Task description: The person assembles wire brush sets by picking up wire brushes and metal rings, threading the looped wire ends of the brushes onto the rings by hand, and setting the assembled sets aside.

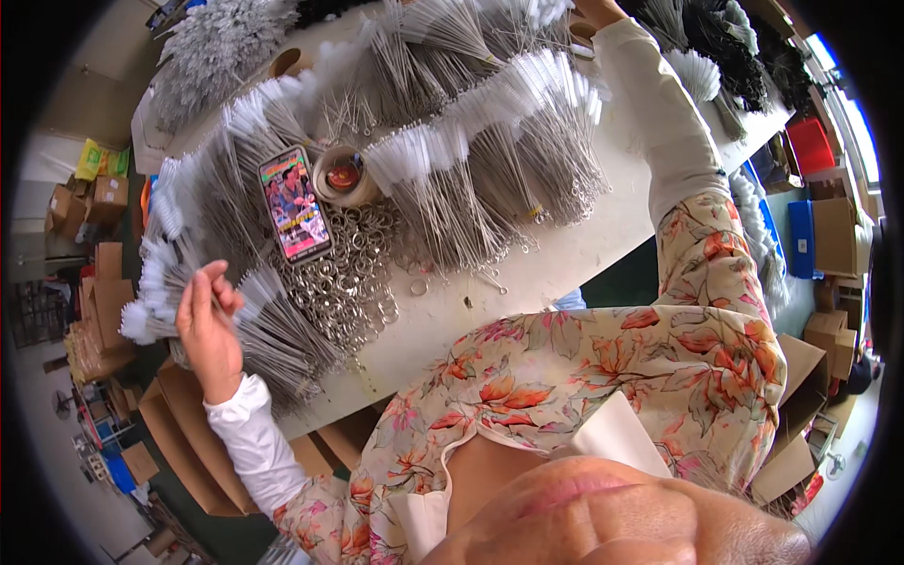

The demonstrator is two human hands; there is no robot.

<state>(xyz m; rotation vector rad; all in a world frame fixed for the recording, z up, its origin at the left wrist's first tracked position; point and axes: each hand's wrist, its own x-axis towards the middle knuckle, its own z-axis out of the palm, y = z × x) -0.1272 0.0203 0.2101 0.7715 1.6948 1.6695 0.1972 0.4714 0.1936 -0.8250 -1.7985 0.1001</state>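
Observation:
My left hand (209,330) hovers at the left end of the table, beside bundles of thin wire-stemmed brushes (287,330) with white bristle heads. Its fingers are loosely bent and apart, and nothing shows between them. At the top edge of the view, my right hand (599,11) is mostly cut off, near a brown cardboard tube (582,34); its fingers are hidden. Between the hands lie a pile of loose metal rings (353,268), a phone (298,205) with a lit screen, and a tape roll (345,179) with a red thing inside its core.
More white-headed wire brushes (480,155) stand in rows across the pale table (603,231). A grey-white brush heap (221,56) fills the far left, and black brushes (725,66) the far right. Cardboard boxes (193,443) sit below the left edge; a blue bin (800,240) stands right.

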